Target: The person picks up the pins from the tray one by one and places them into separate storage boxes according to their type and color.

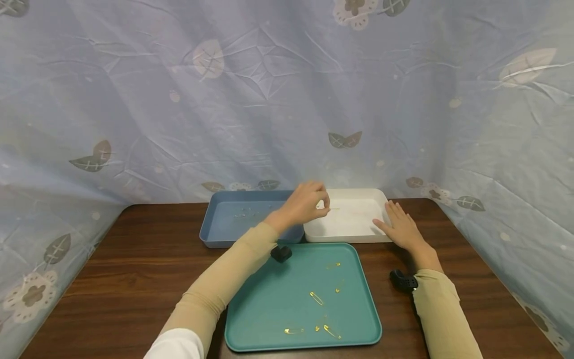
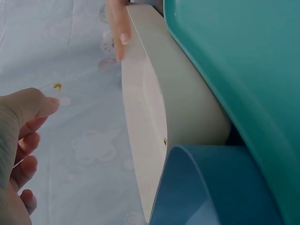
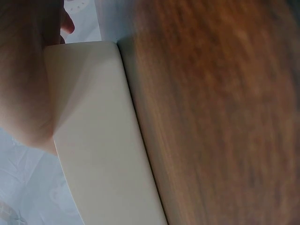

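Note:
My left hand (image 1: 307, 202) reaches over the left part of the white tray (image 1: 347, 234). Its thumb and forefinger pinch a gold safety pin (image 2: 57, 86), whose clasp end sticks out past the thumb tip in the left wrist view. Another bit of gold (image 2: 164, 141) shows inside the white tray, near its wall. On that tray's right rim rests my right hand (image 1: 401, 227), fingers straight and thumb spread over the edge. The teal tray (image 1: 269, 299) in front carries several gold safety pins, one of them a pin (image 1: 316, 298) near its middle.
A blue tray (image 1: 219, 214) stands to the left of the white one, with several silver safety pins (image 1: 239, 215) in it. All trays are on a dark wooden table (image 1: 134, 279). A patterned curtain (image 1: 269, 99) hangs right behind them.

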{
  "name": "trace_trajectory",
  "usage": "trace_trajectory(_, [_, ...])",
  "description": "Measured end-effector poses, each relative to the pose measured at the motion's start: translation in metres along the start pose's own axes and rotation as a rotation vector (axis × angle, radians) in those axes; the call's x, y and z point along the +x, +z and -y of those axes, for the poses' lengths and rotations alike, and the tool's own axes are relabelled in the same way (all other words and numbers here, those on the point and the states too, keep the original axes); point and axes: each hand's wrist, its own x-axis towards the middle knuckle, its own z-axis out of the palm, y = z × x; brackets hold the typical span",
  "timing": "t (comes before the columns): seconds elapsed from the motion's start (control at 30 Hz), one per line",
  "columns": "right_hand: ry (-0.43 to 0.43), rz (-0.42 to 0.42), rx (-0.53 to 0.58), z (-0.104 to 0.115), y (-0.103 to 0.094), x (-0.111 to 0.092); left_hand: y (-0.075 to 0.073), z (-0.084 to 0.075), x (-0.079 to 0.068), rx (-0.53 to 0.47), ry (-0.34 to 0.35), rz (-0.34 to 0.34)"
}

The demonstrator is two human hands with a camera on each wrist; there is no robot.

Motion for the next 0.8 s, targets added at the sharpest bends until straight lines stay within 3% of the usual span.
trace_trajectory(0.43, [-0.005,-0.009,0.025,0.0,0.003,0.002,0.02,0.005,0.029,0.077,-0.024,-0.089])
trace_trajectory(0.8, [0.007,-0.003,0.001,-0.003,0.001,0.003,0.03,0.003,0.053,0.1,-0.081,-0.1])
